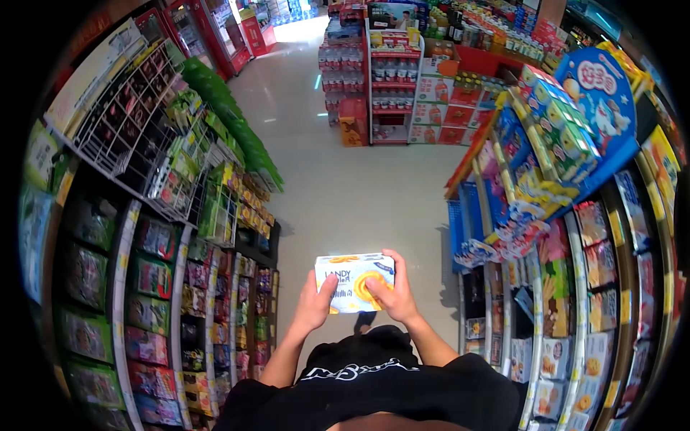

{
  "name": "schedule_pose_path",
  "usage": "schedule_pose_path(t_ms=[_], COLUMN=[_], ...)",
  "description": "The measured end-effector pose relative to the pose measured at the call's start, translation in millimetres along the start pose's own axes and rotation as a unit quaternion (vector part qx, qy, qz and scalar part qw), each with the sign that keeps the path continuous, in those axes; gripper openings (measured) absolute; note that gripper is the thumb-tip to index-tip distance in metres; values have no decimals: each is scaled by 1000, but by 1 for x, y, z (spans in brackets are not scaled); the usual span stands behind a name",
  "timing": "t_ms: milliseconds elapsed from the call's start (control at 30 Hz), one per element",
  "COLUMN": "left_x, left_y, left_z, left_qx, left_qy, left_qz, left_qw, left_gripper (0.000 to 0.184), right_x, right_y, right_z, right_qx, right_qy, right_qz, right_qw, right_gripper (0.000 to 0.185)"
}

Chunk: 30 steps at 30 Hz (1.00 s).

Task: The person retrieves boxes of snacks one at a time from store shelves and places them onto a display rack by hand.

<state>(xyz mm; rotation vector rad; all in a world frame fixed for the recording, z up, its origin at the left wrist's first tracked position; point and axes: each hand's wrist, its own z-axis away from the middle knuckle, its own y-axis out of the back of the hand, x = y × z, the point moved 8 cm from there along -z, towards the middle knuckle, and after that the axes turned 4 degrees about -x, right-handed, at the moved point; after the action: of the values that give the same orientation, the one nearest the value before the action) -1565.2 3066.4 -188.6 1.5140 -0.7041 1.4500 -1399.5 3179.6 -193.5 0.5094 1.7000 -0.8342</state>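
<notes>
A white box point(345, 293) with orange ring-shaped pictures and the word "LANDY" on its face is held in front of my black shirt. My left hand point(314, 300) grips its left side, the thumb lying on the front face. On the opposite side, my right hand point(394, 293) holds the box with its thumb across the orange picture and its fingers around the edge. The fingers behind the box are hidden.
Shelves of packaged snacks point(154, 316) line the left, below a wire rack point(129, 122). Blue display shelving point(471, 215) and boxed goods point(593, 359) stand at the right. Ahead across the floor point(345, 194) are bottle shelves point(392, 93) and an orange carton point(353, 122).
</notes>
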Motion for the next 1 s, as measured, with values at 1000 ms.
schedule_pose_path(t_ms=[1000], left_x=[100], left_y=[11], left_z=[-667], left_qx=[-307], left_qy=[-105], left_qz=[-48], left_qw=[945], left_gripper=[65], right_x=[-20], right_y=[145], right_z=[-583], right_qx=[232], right_qy=[59], right_qz=[149], right_qw=[959], right_gripper=[66])
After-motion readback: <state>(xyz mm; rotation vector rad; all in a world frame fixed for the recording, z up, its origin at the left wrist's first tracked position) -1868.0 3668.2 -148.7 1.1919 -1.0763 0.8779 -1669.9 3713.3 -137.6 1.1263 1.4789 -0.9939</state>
